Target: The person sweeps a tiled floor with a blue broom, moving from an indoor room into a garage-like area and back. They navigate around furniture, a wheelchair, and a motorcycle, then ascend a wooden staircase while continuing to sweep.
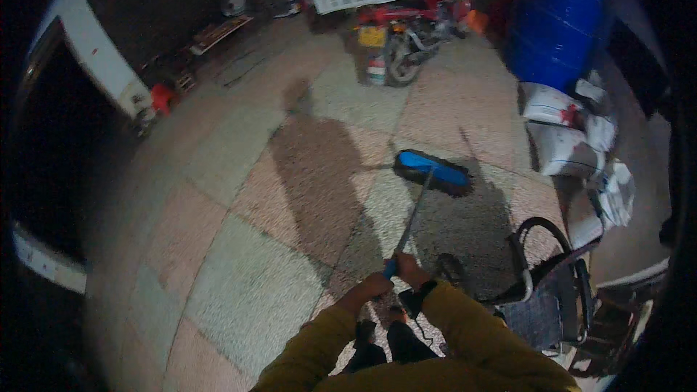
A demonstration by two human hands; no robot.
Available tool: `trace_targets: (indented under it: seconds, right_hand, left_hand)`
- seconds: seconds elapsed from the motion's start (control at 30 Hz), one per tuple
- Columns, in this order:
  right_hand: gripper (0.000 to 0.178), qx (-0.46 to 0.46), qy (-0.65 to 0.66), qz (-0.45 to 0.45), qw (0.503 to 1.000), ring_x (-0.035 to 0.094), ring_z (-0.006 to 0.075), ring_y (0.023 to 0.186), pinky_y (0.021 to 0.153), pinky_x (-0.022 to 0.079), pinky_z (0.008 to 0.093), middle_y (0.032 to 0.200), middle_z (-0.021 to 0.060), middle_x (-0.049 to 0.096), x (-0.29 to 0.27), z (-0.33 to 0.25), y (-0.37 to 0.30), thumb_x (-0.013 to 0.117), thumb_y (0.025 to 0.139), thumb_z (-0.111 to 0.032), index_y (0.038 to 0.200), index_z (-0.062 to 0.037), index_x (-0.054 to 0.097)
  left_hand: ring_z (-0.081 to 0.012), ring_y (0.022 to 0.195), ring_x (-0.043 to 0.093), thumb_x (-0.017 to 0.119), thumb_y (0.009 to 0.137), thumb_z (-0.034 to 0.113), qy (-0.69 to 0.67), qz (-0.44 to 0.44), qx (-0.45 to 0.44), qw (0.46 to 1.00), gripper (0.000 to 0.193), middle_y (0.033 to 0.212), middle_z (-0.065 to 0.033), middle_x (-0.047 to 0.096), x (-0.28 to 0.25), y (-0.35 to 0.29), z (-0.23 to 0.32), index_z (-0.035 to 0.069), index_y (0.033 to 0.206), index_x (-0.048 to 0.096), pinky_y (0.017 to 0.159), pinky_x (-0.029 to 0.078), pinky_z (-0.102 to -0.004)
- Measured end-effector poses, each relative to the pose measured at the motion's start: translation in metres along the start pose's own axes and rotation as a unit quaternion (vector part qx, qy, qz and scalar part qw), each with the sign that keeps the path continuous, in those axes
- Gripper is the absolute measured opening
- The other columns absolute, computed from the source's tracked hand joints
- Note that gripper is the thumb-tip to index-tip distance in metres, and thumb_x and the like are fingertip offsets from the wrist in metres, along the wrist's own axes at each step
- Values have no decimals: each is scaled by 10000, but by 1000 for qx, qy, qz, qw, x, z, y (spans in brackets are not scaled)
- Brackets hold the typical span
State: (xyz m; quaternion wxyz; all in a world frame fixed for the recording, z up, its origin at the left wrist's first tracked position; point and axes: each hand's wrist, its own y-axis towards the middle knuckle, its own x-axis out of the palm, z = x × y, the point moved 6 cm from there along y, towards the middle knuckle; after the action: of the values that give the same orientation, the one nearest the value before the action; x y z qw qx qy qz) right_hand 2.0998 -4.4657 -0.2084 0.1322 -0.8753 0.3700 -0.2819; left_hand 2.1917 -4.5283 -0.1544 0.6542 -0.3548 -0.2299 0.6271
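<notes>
A broom with a blue head and dark bristles rests on the tiled floor ahead of me, a little right of the middle. Its thin pole slants back toward my body and ends in a blue grip. Both hands are wrapped round that grip. My left hand holds it from the left side, just below my right hand, which closes on it from the right. A dark band is on my right wrist. The fingers are partly hidden by the backs of the hands.
A black chair stands close on my right. Beyond it, white sacks line the wall below a large blue barrel. A red motorcycle is parked at the back. On the far left lies a red object by a white pillar.
</notes>
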Motion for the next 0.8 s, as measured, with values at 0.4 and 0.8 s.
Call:
trace_targets:
  seconds: [0.4,0.8]
  right_hand:
    - [323,238,240,38,940,556,259,842,724,471,353,1051,194,501,26,86,-67,445,835,-251,1040,-3,464]
    - [242,-125,-220,-103,962,546,228,797,740,440,338,851,125,533,134,43,-74,432,845,-209,913,21,465]
  left_hand:
    - [-125,456,409,569,743,300,-157,1,-67,985,249,564,-21,447,-46,-68,-67,55,743,522,404,335,-259]
    - [-116,402,383,586,700,269,-101,-67,-42,992,242,501,-4,407,-27,-131,-105,85,624,448,360,279,-259]
